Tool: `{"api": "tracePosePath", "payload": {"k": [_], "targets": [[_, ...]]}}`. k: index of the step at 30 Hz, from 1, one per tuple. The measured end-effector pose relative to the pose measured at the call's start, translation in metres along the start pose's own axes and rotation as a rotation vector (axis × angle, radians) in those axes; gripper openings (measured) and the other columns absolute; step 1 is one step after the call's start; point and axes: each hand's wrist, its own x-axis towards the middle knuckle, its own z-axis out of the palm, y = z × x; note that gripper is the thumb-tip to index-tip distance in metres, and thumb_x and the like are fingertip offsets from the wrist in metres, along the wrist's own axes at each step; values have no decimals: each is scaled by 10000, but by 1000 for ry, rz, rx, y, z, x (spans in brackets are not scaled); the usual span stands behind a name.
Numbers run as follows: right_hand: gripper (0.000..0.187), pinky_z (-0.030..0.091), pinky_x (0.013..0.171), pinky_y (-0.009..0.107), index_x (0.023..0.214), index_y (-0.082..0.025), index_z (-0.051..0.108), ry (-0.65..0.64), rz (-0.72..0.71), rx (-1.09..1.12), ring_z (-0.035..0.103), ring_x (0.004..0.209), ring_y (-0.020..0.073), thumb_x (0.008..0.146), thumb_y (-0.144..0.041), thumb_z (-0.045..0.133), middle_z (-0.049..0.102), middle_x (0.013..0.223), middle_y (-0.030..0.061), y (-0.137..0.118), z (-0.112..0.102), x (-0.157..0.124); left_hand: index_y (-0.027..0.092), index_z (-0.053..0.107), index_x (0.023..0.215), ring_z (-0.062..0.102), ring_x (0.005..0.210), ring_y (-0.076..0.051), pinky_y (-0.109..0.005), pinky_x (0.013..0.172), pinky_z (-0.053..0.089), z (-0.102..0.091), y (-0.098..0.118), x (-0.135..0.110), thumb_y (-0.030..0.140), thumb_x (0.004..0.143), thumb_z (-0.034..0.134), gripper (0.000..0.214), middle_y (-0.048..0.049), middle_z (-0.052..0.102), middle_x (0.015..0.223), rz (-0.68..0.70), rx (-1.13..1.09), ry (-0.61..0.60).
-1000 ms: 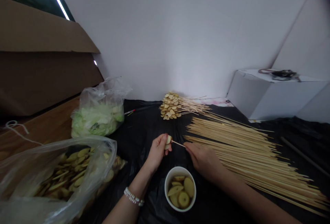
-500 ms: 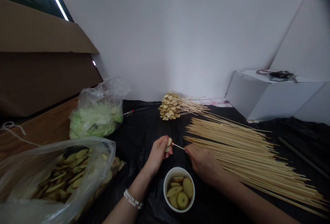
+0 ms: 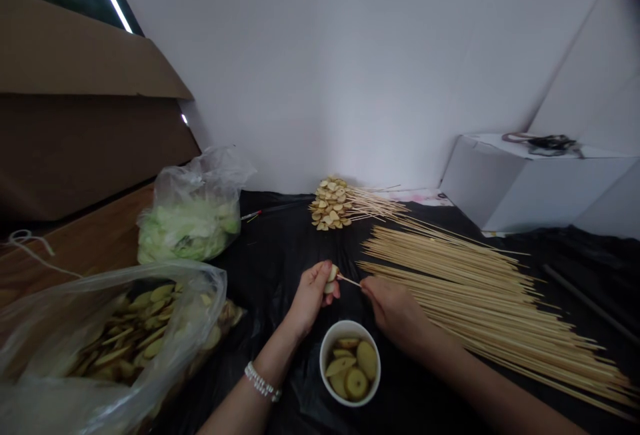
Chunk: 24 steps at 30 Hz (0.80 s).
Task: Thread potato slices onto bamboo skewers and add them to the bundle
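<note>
My left hand [image 3: 311, 295] is closed on a pale potato slice [image 3: 331, 276], pinched between thumb and fingers. My right hand [image 3: 393, 308] is closed on a thin bamboo skewer [image 3: 349, 280] whose tip goes into that slice. Just below both hands stands a white cup [image 3: 325, 358] holding several potato slices. To the right lies a broad pile of bare bamboo skewers [image 3: 480, 288]. At the back sits a heap of finished potato skewers [image 3: 331, 205].
A clear plastic bag of potato slices [image 3: 115, 338] lies at the front left, and a bag of green leaves [image 3: 187, 221] behind it. Black sheeting [image 3: 270, 248] covers the surface. A brown cardboard box [image 3: 75, 121] stands left, a white box [image 3: 530, 181] at the right.
Both hands stay nearly in place; the skewer tip has gone a little further into the slice. The view shifted slightly.
</note>
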Motion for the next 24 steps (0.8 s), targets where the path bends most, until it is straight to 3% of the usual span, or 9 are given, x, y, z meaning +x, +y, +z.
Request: {"api": "tracePosePath", "payload": {"k": [5, 13, 24], "targets": [[283, 317, 583, 244, 754, -181, 530, -21, 10, 71, 500, 594, 124, 932, -160, 311, 575, 661, 17, -2, -1, 1, 143, 569, 768, 342, 363, -52, -177, 376, 155, 1, 0, -1, 614, 789, 489, 478, 18, 521, 467, -14, 18, 0], [276, 339, 622, 253, 747, -187, 535, 49, 2, 0, 516, 650, 144, 921, -155, 324, 584, 697, 35, -1, -2, -1, 142, 580, 789, 354, 367, -55, -181, 379, 179, 6, 1, -4, 633, 786, 475, 502, 18, 527, 484, -19, 28, -11], [294, 358, 573, 231, 711, -196, 556, -96, 122, 342, 513, 561, 120, 931, -246, 369, 550, 582, -27, -3, -12, 7, 144, 570, 795, 370, 371, -60, -180, 369, 207, 5, 0, -4, 633, 804, 445, 505, 16, 536, 490, 18, 66, -54]]}}
